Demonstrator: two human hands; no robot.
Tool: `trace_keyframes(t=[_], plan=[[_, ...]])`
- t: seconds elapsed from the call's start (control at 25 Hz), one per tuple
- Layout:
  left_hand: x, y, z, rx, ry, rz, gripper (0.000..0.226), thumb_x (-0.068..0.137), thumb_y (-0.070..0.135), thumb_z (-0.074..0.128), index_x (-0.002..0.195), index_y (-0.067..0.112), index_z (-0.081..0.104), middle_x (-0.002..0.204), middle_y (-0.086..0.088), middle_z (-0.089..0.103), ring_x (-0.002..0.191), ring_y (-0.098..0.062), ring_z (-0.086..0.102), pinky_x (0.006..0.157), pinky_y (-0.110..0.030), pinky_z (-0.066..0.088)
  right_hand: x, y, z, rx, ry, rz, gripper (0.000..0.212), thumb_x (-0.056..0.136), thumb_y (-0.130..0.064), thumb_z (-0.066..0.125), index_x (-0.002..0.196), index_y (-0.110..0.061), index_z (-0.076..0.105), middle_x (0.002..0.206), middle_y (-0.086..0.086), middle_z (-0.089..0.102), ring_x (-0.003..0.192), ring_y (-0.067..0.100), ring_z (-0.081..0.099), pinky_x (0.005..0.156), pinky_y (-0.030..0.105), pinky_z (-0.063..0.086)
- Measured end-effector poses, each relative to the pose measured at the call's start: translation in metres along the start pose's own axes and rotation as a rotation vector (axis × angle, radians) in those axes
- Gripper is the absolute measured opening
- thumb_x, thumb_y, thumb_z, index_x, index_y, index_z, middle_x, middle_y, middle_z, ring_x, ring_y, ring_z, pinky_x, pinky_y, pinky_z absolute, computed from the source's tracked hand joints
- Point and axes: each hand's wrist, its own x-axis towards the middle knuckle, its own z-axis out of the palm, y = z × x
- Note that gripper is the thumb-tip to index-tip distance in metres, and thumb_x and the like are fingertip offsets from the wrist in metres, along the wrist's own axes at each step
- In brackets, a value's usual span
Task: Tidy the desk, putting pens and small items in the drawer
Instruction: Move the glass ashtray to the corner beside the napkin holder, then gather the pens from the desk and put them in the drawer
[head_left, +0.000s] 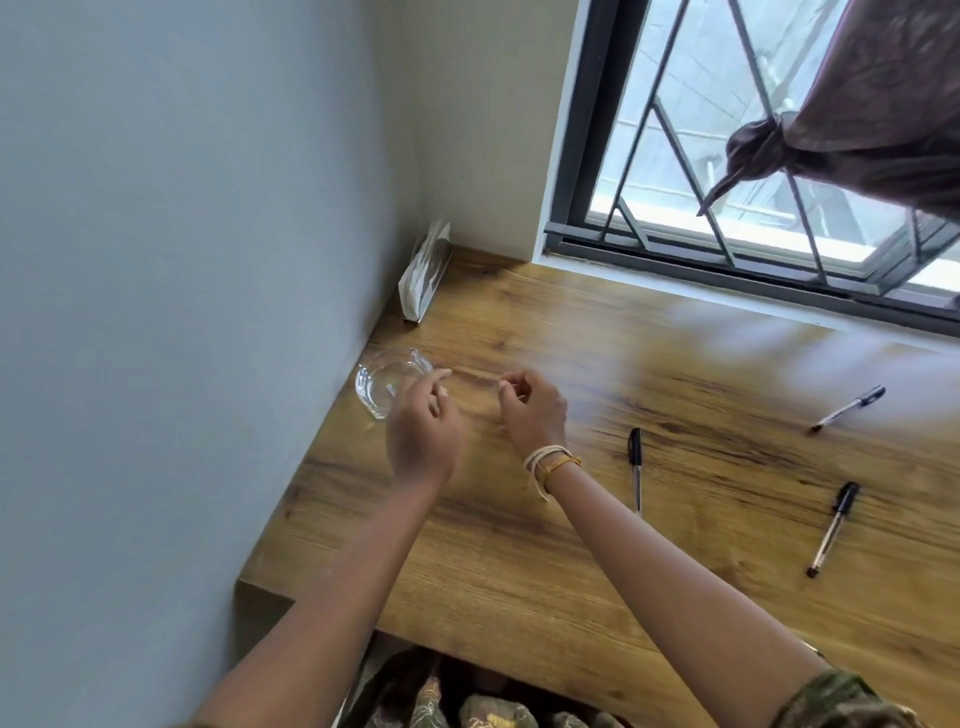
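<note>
Both hands, left (423, 421) and right (532, 408), curled beside dish (387, 379); any grasp indiscernible; three pens (635, 467) await collection on tabletop (675, 338).

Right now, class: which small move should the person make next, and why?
Probably reach the right hand to the nearest pen and pick it up. Three pens lie loose on the desk; both hands seem to hold nothing, though blurred; no drawer is in view.
</note>
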Motion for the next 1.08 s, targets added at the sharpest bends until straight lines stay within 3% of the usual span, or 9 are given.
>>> trace_keyframes(t=[0.08, 0.24, 0.4, 0.52, 0.64, 0.72, 0.84, 0.96, 1.08], plan=[[-0.014, 0.007, 0.015, 0.006, -0.148, 0.101, 0.030, 0.089, 0.005, 0.053, 0.112, 0.014, 0.069, 0.094, 0.001, 0.067, 0.072, -0.010, 0.057, 0.065, -0.024, 0.048, -0.006, 0.011, -0.030, -0.021, 0.079, -0.008, 0.012, 0.087, -0.014, 0.059, 0.089, -0.012, 0.071, 0.079, 0.003, 0.067, 0.073, 0.015, 0.059, 0.069, 0.026, 0.047], [-0.033, 0.019, 0.049, -0.019, -0.417, 0.203, 0.033, 0.087, 0.006, 0.053, 0.116, 0.014, 0.068, 0.105, -0.002, 0.070, 0.088, -0.017, 0.065, 0.077, -0.031, 0.054, -0.018, 0.037, -0.078, -0.180, 0.244, 0.042, 0.013, 0.085, -0.016, 0.061, 0.095, -0.009, 0.067, 0.090, 0.006, 0.059, 0.083, 0.023, 0.058, 0.074, 0.029, 0.046], [-0.036, 0.038, 0.070, 0.042, -0.557, 0.185, 0.041, 0.090, 0.014, 0.054, 0.131, 0.013, 0.057, 0.115, -0.004, 0.065, 0.102, -0.020, 0.061, 0.086, -0.032, 0.050, -0.030, 0.057, -0.113, -0.566, 0.171, 0.277, 0.050, 0.071, -0.039, 0.070, 0.106, -0.009, 0.050, 0.108, 0.010, 0.052, 0.097, 0.029, 0.055, 0.081, 0.036, 0.049], [-0.035, 0.050, 0.082, 0.033, -0.599, 0.152, 0.041, 0.092, 0.014, 0.053, 0.133, 0.012, 0.056, 0.117, -0.007, 0.063, 0.104, -0.022, 0.061, 0.088, -0.035, 0.051, -0.033, 0.066, -0.128, -0.618, 0.103, 0.338, 0.045, 0.073, -0.042, 0.068, 0.102, -0.010, 0.058, 0.102, 0.007, 0.062, 0.094, 0.027, 0.061, 0.075, 0.032, 0.049], [-0.040, 0.057, 0.091, 0.027, -0.568, 0.120, 0.037, 0.091, 0.013, 0.054, 0.128, 0.011, 0.059, 0.117, -0.008, 0.065, 0.101, -0.023, 0.062, 0.089, -0.037, 0.052, -0.034, 0.069, -0.135, -0.477, 0.087, 0.341, 0.020, 0.070, -0.036, 0.070, 0.077, -0.017, 0.067, 0.080, 0.000, 0.069, 0.081, 0.020, 0.064, 0.068, 0.026, 0.047], [-0.045, 0.061, 0.097, -0.035, -0.544, 0.074, 0.033, 0.091, 0.013, 0.055, 0.123, 0.010, 0.062, 0.112, -0.008, 0.067, 0.096, -0.020, 0.064, 0.087, -0.038, 0.053, -0.035, 0.069, -0.139, -0.326, 0.123, 0.382, 0.017, 0.065, -0.035, 0.075, 0.069, -0.021, 0.066, 0.073, -0.004, 0.069, 0.074, 0.016, 0.064, 0.066, 0.025, 0.048], [-0.049, 0.071, 0.105, -0.187, -0.602, -0.082, 0.024, 0.093, 0.018, 0.057, 0.111, 0.008, 0.068, 0.100, -0.008, 0.071, 0.085, -0.015, 0.065, 0.081, -0.034, 0.055, -0.034, 0.070, -0.145, 0.111, 0.161, 0.441, 0.015, 0.068, -0.025, 0.078, 0.075, -0.014, 0.070, 0.070, 0.002, 0.073, 0.066, 0.016, 0.069, 0.064, 0.030, 0.057], [-0.049, 0.086, 0.109, -0.510, -0.726, -0.462, 0.023, 0.096, 0.025, 0.056, 0.091, 0.005, 0.068, 0.090, -0.015, 0.070, 0.076, -0.023, 0.066, 0.068, -0.037, 0.053, -0.036, 0.061, -0.149, 0.567, 0.106, 0.508, 0.011, 0.080, -0.009, 0.074, 0.086, -0.001, 0.070, 0.075, 0.012, 0.071, 0.058, 0.017, 0.066, 0.056, 0.027, 0.055], [-0.049, 0.095, 0.109, -0.720, -0.782, -0.611, 0.028, 0.097, 0.023, 0.055, 0.098, -0.003, 0.066, 0.090, -0.015, 0.069, 0.081, -0.024, 0.067, 0.069, -0.033, 0.054, -0.039, 0.054, -0.149, 0.818, 0.057, 0.513, 0.003, 0.083, -0.001, 0.069, 0.086, -0.001, 0.070, 0.072, 0.013, 0.069, 0.053, 0.015, 0.064, 0.052, 0.023, 0.054]])
